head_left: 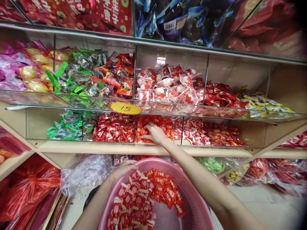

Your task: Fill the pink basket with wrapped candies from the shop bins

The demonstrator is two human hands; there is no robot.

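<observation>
A pink plastic basket (195,188) is in front of me below the shelf. Inside it lie red-and-white wrapped candies (134,198) on the left and orange-red wrapped candies (166,187) towards the back right. My left hand (123,169) grips the basket's rim at its far left side. Reaching into a lower shelf compartment, my right hand (154,132) is among loose red wrapped candies (157,120). Its thumb and fingers are apart, curved over the candies, and I see nothing held between them.
Clear dividers (134,127) split the shelf into compartments of wrapped sweets. A yellow price tag (125,108) marked 15 hangs on the clear front strip above my right hand. Plastic bags (86,172) sit under the shelf, with a red bag (31,185) at left.
</observation>
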